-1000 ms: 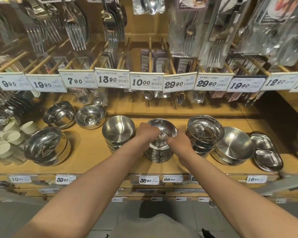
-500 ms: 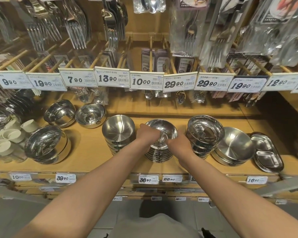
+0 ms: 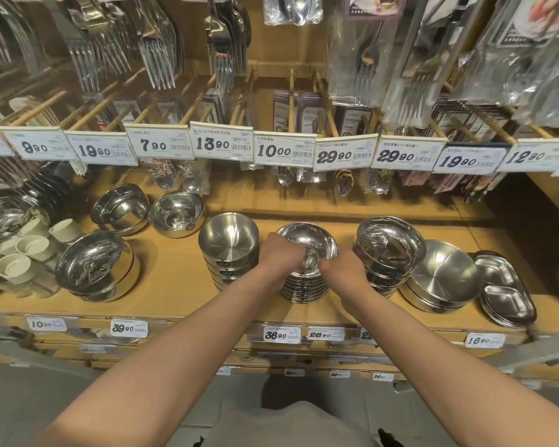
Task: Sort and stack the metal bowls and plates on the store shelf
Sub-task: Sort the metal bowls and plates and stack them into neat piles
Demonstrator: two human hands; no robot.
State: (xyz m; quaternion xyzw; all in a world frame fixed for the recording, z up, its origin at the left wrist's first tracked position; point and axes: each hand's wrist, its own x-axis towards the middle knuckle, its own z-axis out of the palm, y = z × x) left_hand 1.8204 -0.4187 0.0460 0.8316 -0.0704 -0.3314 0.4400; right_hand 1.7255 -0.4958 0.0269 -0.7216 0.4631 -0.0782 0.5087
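A stack of several shallow metal bowls (image 3: 307, 283) stands mid-shelf. My left hand (image 3: 281, 253) grips the left rim of the top bowl (image 3: 310, 238), which sits tilted toward me. My right hand (image 3: 342, 269) holds the same bowl's near right rim. A matte bowl stack (image 3: 228, 240) stands just left of it. To the right are a shiny bowl stack (image 3: 391, 246), a wide pan stack (image 3: 444, 275) and divided trays (image 3: 505, 291).
Shiny bowls (image 3: 121, 208) (image 3: 176, 214) (image 3: 92, 266) sit on the wooden shelf (image 3: 171, 285) at left, beside small white cups (image 3: 29, 250). Price tags (image 3: 284, 151) and hanging packs of forks and spoons (image 3: 162, 43) overhang the back. Price labels line the shelf's front edge.
Both hands have stayed on the top bowl of the middle stack; the bowl and hands shifted only slightly. Nothing else moved.
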